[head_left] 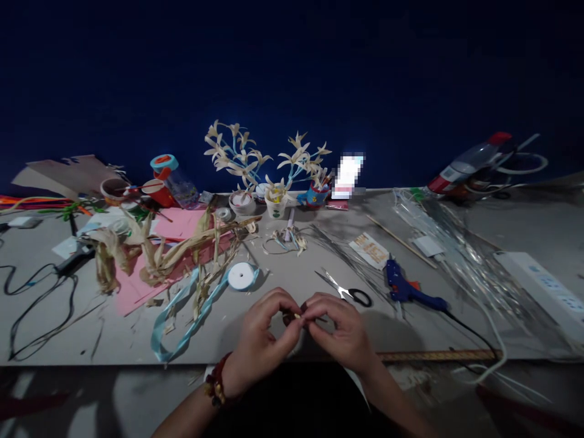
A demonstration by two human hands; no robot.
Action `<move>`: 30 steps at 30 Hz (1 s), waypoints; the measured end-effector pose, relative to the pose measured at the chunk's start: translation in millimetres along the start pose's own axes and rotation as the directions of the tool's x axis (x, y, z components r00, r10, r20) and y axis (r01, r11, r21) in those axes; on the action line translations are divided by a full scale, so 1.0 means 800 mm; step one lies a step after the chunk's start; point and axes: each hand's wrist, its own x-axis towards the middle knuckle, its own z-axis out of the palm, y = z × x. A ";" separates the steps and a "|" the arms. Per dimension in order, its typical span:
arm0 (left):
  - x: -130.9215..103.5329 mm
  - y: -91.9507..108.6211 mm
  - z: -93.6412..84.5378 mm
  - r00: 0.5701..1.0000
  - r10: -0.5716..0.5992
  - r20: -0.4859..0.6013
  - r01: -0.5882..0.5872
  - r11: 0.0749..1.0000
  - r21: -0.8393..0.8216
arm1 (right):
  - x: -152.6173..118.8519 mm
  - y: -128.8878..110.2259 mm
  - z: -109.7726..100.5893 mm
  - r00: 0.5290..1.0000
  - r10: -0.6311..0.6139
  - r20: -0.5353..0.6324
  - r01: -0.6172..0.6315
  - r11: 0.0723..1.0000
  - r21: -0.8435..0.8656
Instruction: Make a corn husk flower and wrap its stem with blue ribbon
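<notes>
My left hand [270,325] and my right hand [336,325] meet above the table's front edge, fingertips pinched together. Between them shows a tiny pale yellowish piece [298,316], mostly covered by the fingers; its kind is too small to make out. Just beyond my right hand lie scissors [344,289] with black handles, blades slightly apart. A blue glue gun [410,289] rests farther right. To the left of my left hand stands a white spool [241,276] with light blue ribbon [171,340] trailing off it. Thin wires [351,258] lie behind the scissors.
Dried corn husks [155,258] cover pink paper [130,292] on the left. Cups hold pale husk flowers [237,152] at the back, beside a lit phone [347,176]. A bundle of clear-wrapped wires [456,249] and a tilted bottle [469,164] occupy the right. The glue gun's cord [474,331] runs off the front.
</notes>
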 end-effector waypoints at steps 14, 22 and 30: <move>0.001 -0.001 0.000 0.993 0.119 -0.004 -0.118 0.988 0.102 | 0.003 -0.004 -0.001 0.998 -0.049 -0.033 0.046 0.995 -0.083; -0.002 -0.004 -0.002 0.994 0.103 -0.049 -0.099 0.992 0.076 | -0.001 -0.001 0.001 0.999 -0.020 -0.048 0.018 0.998 -0.054; -0.003 -0.010 -0.007 0.998 0.038 -0.047 -0.041 0.997 -0.059 | -0.007 0.003 -0.002 0.996 0.079 -0.051 -0.078 0.997 0.018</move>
